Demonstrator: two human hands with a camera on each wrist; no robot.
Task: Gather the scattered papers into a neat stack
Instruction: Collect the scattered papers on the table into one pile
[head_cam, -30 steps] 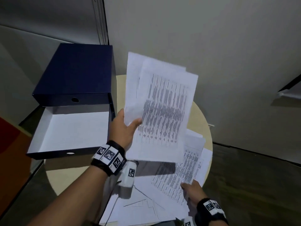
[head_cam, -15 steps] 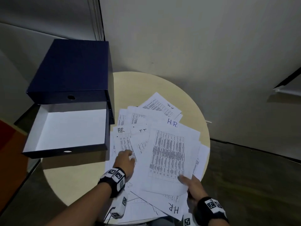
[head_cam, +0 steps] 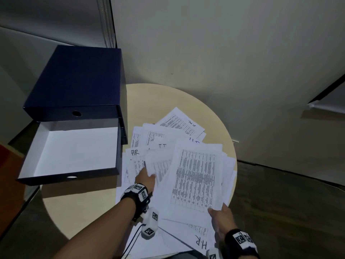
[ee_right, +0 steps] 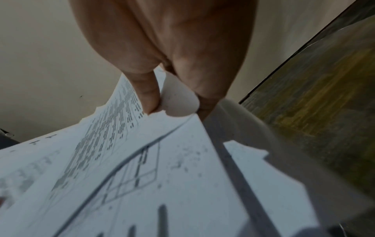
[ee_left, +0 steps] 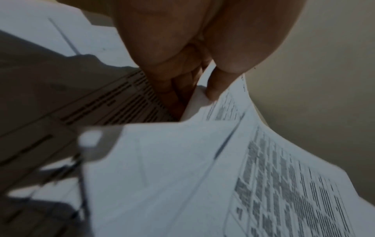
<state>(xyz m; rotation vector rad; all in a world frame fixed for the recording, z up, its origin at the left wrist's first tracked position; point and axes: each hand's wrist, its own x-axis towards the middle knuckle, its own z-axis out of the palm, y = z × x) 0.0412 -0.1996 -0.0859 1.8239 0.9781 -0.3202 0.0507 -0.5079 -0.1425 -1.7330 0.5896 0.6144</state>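
Thin white matt papers (head_cam: pixel 194 176) printed with grey tables lie on a round table (head_cam: pixel 78 208) with a smooth, pale, matt top. At its nine o'clock stands a dark blue matt cardboard-looking box (head_cam: pixel 74 86); its drawer (head_cam: pixel 74 154) has a plain white lining. The floor (head_cam: pixel 289 212) looks like dark wood grain.

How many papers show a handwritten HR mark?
2: one HR sheet beside the open drawer; one upside-down H.R sheet near the right hand. A half-covered mark behind may be another.

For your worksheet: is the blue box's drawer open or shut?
Open: the drawer sticks out of the blue box, white inside showing.
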